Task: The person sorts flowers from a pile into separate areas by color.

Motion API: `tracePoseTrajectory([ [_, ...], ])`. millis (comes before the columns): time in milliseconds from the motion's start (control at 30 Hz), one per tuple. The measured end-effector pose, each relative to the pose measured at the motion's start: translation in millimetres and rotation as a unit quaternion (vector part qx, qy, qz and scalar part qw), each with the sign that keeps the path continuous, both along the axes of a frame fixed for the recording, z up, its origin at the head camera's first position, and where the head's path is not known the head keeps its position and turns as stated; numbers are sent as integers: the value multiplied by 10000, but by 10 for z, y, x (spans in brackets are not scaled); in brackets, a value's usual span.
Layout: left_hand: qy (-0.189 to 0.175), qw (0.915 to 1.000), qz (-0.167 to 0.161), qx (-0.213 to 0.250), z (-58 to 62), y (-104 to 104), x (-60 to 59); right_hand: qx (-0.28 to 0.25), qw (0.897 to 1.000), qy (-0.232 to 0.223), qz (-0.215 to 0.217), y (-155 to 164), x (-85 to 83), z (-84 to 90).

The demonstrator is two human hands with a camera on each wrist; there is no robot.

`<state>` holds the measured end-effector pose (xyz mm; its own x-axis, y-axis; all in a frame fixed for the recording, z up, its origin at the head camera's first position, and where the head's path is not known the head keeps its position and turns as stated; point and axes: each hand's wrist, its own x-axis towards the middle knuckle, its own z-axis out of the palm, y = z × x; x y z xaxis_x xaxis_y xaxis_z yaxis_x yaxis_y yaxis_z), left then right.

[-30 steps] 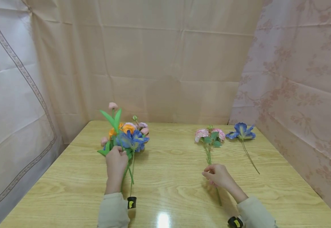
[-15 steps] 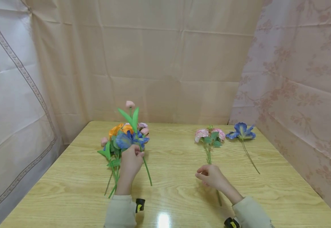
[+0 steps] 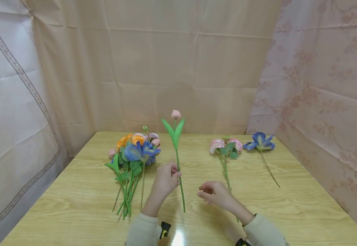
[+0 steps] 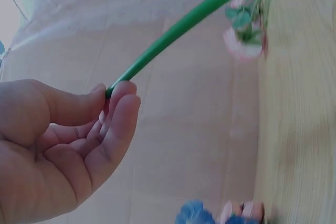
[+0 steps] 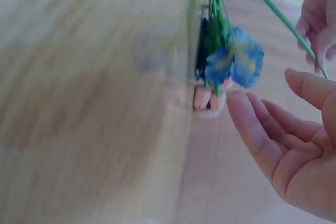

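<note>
Left hand (image 3: 166,177): thumb and fingertips pinch the pink tulip (image 3: 176,140) by its stem. Right hand (image 3: 216,195), at the left's four o'clock: fingers parted, nothing held.

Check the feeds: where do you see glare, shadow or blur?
Head view: bright glare on the table at the bottom edge, soft shadow below the right hand. Left wrist view: dim lighting; the tulip's stem is fairly crisp, the pink flowers at upper right softer. Right wrist view: the table is streaked and hazy, the blue flower clearer.
</note>
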<state>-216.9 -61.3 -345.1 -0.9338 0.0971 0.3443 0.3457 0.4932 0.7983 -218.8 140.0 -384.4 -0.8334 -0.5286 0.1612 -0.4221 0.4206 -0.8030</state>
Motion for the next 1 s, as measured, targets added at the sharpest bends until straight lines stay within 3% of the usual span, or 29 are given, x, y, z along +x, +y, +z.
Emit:
tracePoseTrajectory([
  [167, -172, 9974, -644, 290, -19, 93, 21, -346, 9976, -417, 437, -98, 37, -20],
  [333, -287, 9942, -952, 412, -28, 149, 33, -830, 9889, -776, 956, -188, 76, -11],
  [467, -283, 9941, -988, 335, -43, 168, 35, -1016, 9849, -832, 1124, -224, 103, -24],
  [800, -310, 9939, -1013, 292, -51, 180, 33, -1116, 9850, -968, 897, -233, 121, -29],
  [1000, -513, 9937, -955, 275, -60, 145, 17, -916, 9901, -778, 727, -242, 108, -4],
])
